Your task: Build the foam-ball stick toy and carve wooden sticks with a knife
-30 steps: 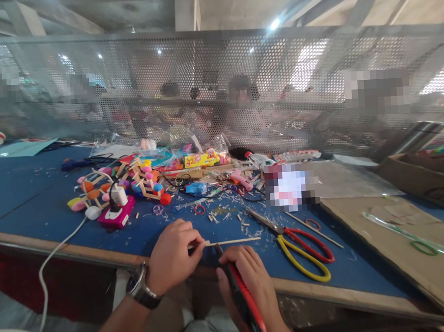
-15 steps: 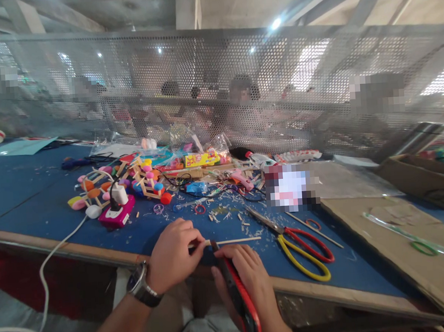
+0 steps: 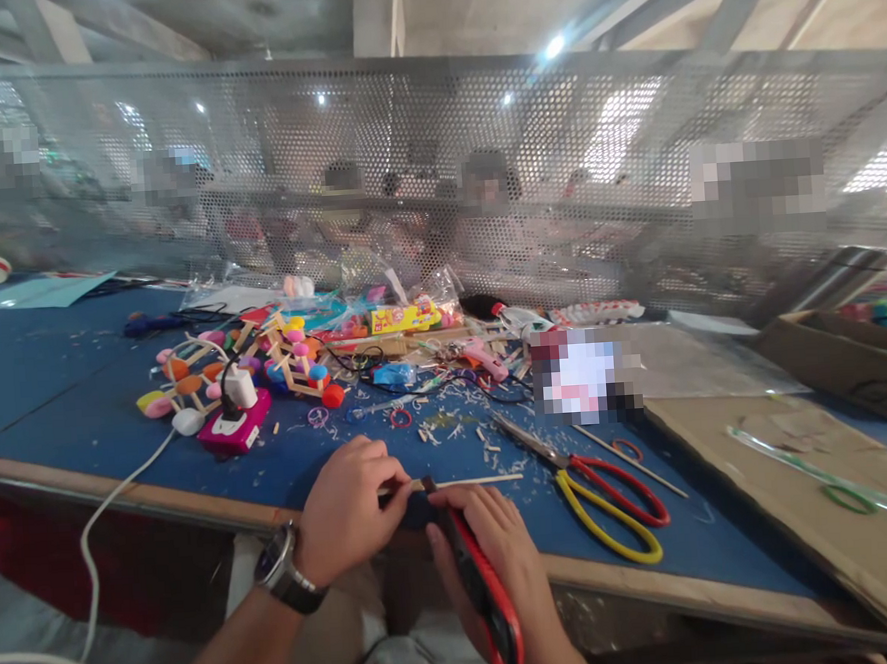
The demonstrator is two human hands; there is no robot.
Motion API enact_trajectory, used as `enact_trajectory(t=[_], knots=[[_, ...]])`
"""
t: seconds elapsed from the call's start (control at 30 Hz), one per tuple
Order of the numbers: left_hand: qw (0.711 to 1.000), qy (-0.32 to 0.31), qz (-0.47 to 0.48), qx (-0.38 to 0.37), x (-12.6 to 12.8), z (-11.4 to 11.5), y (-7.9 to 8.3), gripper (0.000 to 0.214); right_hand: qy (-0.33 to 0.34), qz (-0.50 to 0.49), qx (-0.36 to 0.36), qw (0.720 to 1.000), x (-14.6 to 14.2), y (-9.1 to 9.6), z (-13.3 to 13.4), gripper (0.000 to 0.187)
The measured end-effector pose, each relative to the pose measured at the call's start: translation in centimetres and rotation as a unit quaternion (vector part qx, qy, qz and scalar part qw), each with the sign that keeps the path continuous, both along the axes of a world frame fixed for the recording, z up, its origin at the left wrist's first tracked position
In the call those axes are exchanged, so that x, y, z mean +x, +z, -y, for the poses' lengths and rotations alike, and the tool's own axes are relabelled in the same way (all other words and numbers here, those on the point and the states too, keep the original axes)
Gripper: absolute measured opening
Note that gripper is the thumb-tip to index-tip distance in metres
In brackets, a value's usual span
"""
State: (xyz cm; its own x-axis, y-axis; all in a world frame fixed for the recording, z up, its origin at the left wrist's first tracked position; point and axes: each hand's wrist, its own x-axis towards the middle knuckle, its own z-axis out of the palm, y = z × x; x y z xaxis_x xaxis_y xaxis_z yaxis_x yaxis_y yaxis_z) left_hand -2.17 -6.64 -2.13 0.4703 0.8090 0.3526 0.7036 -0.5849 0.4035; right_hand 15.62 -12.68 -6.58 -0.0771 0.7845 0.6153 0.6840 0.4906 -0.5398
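Left hand (image 3: 353,503) pinches stick (image 3: 479,480), lower centre of frame. Right hand (image 3: 502,544) grips cutter (image 3: 479,575), tip at stick, contact unclear. Scissors (image 3: 578,462) on tabletop (image 3: 79,394), lower right. Pink socket box (image 3: 248,426), centre left.

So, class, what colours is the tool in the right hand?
The tool is red and black, clearest in the head view.
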Motion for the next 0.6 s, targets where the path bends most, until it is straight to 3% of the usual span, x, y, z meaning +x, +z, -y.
enact_trajectory(t=[0.3, 0.6], knots=[[1.0, 0.0, 0.003, 0.01, 0.04, -0.04, -0.06, 0.016, 0.025, 0.084, 0.035, 0.995, 0.67, -0.22, -0.51, 0.023], [1.0, 0.0, 0.008, 0.005, -0.03, -0.08, -0.14, 0.014, 0.006, 0.051, 0.009, 0.999, -0.03, 0.1, -0.56, 0.025]])
